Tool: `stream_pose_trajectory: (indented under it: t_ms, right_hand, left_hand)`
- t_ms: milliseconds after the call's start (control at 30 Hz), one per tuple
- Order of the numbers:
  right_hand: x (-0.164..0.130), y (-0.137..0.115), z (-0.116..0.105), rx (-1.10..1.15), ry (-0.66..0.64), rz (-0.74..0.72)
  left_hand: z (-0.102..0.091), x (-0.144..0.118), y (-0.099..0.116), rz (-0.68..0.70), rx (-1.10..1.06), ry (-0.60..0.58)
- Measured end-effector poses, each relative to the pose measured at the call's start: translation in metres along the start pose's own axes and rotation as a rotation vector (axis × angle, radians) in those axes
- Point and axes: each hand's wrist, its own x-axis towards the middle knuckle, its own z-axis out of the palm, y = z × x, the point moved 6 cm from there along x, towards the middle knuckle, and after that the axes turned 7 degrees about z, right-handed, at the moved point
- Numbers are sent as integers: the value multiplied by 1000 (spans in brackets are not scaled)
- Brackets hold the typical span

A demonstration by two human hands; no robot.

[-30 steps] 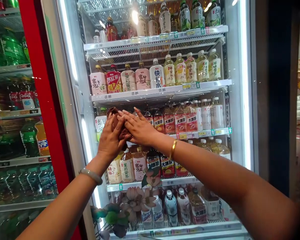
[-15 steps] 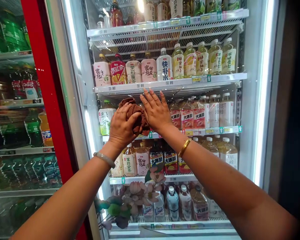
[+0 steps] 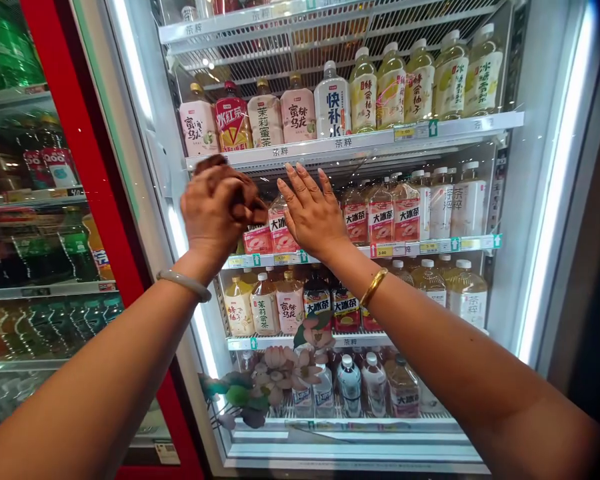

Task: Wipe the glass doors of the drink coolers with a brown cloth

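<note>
My left hand grips a bunched brown cloth at the left part of a glass cooler door, in front of the middle shelves; motion smears it a little. A grey bangle circles that wrist. To its right, my right hand lies flat with fingers stretched upward against the glass, holding nothing. A gold bracelet is on that wrist. Behind the glass, peach-labelled tea bottles stand on the shelf at hand height, some hidden by my hands.
Shelves of bottled drinks fill the cooler above and below. Pink flowers with dark leaves show on the lower left of the door. A red frame separates another cooler on the left, holding green bottles.
My left hand has moved left with the brown cloth, away from my right hand. My right hand keeps its place in the picture, still spread flat. The view has tilted downward a little.
</note>
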Motion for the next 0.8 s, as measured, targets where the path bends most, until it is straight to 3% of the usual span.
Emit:
stream_pose_trajectory:
  t_ms: [67, 133, 233, 333, 400, 467, 533, 567, 633, 733, 800]
  right_hand:
    - [-1, 1, 1, 12, -4, -4]
    - [-1, 1, 1, 10, -17, -1]
    - [0, 0, 0, -3, -18, 1]
    - [0, -1, -1, -39, -9, 0]
    - [1, 0, 0, -69, -17, 1]
    - [0, 0, 1, -89, -27, 0]
    - [0, 0, 1, -100, -32, 1]
    - [0, 0, 1, -105, -34, 3]
    - [1, -1, 0, -111, -42, 10]
    - [1, -1, -1, -106, -53, 12]
    - [1, -1, 0, -92, -53, 14]
  left_hand:
    - [-5, -12, -3, -114, 86, 101]
    - [-2, -35, 10, -101, 101, 101]
    - [10, -59, 40, 149, 60, -34]
    - [16, -48, 44, 336, -28, -217]
    - [10, -24, 25, 261, -52, -192]
    - [-3, -6, 0, 49, 10, -1]
    - [-10, -11, -10, -108, 74, 134]
    - [-9, -19, -7, -119, 87, 144]
    - [-1, -39, 12, -9, 76, 91]
    - [11, -59, 42, 313, 25, -61]
    - [13, -53, 42, 404, 8, -141]
